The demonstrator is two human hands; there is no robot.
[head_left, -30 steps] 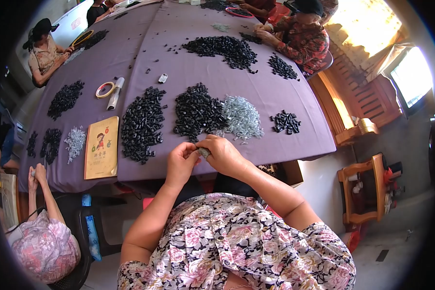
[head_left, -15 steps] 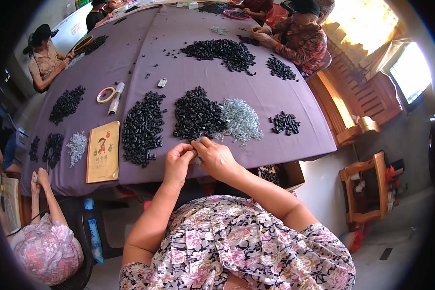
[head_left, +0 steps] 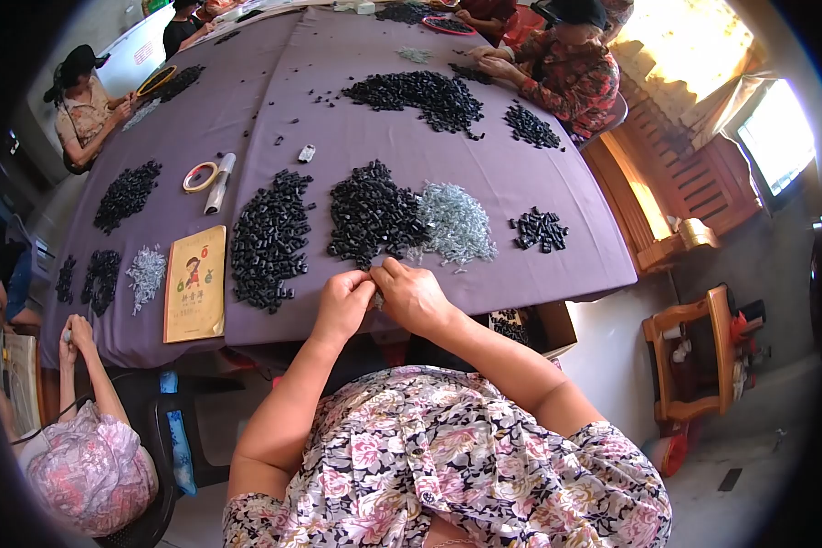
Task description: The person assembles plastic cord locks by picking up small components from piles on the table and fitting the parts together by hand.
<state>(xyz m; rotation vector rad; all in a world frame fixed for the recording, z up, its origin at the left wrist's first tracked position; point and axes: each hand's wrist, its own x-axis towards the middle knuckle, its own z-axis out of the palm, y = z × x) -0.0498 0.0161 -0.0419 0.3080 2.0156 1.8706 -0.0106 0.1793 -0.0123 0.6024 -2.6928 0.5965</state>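
Observation:
My left hand and my right hand meet at the table's near edge, fingers closed in a pinch. Whatever sits between the fingertips is too small and hidden to name; a pale glint shows between the hands. Just beyond them lies a pile of small black plastic pieces. Touching its right side is a heap of clear, thin plastic pieces. Another black pile spreads to the left, and a smaller black group lies to the right.
A yellow booklet, a tape roll and a clear-wrapped roll lie left on the purple tablecloth. A box of black pieces stands below the edge. Several people work around the table, one close on my left.
My hands stay together at nearly the same spot; the left hand has shifted slightly right and its fingers have turned a little. The piles look the same.

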